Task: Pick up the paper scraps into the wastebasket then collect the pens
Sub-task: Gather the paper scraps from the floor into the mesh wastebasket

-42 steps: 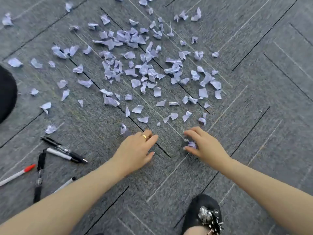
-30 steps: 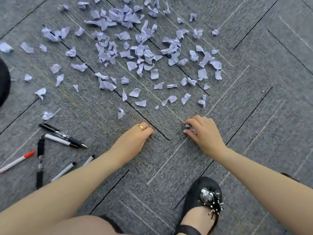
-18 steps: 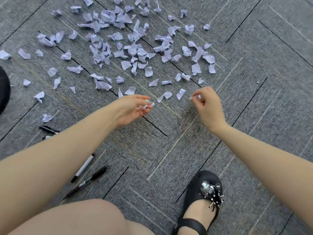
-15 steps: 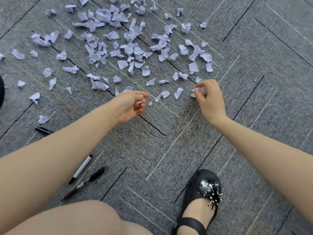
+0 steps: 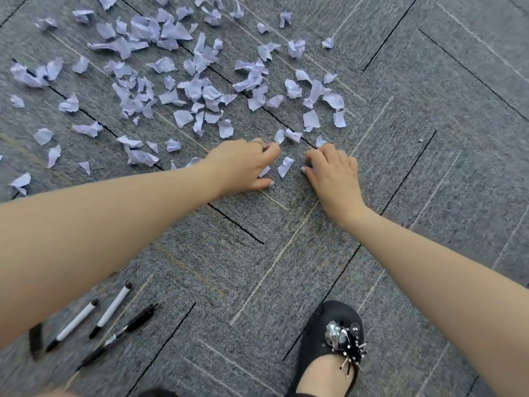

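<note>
Several pale lilac paper scraps (image 5: pixel 200 90) lie strewn over the grey carpet across the upper left and middle. My left hand (image 5: pixel 243 164) is down at the near edge of the pile, fingers curled, with scraps showing under its palm and at its fingertips. My right hand (image 5: pixel 332 170) sits just to the right, fingers curled down on the carpet with bits of paper under them. One loose scrap (image 5: pixel 285 166) lies between the hands. Several pens (image 5: pixel 111 310) lie on the floor at the lower left, partly behind my left forearm. No wastebasket is in view.
My foot in a black shoe (image 5: pixel 332 339) with a silver ornament stands at the bottom middle. The grey carpet tiles (image 5: pixel 429 138) to the right of the pile hold no scraps.
Both hands have moved forward from the near carpet into the edge of the scrap pile, gathering scraps as they go. The view shifted, so the black object at the left edge is out of frame.
</note>
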`<action>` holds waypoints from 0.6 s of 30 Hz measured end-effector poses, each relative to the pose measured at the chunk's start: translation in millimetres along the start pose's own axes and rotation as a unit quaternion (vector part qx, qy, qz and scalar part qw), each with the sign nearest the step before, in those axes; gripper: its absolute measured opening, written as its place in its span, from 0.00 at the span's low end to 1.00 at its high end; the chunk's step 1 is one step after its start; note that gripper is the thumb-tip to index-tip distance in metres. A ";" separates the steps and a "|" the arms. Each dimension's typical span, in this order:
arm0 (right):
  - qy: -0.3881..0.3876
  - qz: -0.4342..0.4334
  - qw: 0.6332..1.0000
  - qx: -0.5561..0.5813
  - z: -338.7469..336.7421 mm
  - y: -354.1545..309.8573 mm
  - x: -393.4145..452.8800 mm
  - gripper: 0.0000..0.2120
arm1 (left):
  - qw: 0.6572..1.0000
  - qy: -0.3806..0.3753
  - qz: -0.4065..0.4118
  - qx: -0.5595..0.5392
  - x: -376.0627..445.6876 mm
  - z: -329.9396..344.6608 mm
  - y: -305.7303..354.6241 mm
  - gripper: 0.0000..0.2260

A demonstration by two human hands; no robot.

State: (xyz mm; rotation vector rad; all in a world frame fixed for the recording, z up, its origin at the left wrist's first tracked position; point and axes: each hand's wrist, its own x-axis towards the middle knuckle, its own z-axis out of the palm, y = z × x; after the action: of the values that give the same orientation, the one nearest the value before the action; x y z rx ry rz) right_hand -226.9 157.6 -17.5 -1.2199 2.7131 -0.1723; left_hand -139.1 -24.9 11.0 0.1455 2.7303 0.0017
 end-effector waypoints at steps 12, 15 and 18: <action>0.043 0.063 0.987 0.141 -2.6 15.1 9.4 0.10 | 0.989 -0.029 0.018 -0.146 -9.4 6.9 -13.8 0.06; 0.053 0.108 0.976 0.181 -4.3 14.2 13.9 0.12 | 0.933 0.102 -0.127 -0.320 -24.1 10.6 -8.4 0.06; 0.027 0.107 0.985 0.132 -5.9 11.8 20.4 0.14 | 0.855 0.165 -0.237 -0.432 -36.0 13.9 -3.5 0.05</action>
State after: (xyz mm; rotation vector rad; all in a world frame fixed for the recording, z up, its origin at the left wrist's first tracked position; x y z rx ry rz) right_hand -250.0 150.3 -15.7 -0.8570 2.7329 -0.5238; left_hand -101.1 -32.3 12.4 -0.8433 2.7086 1.1797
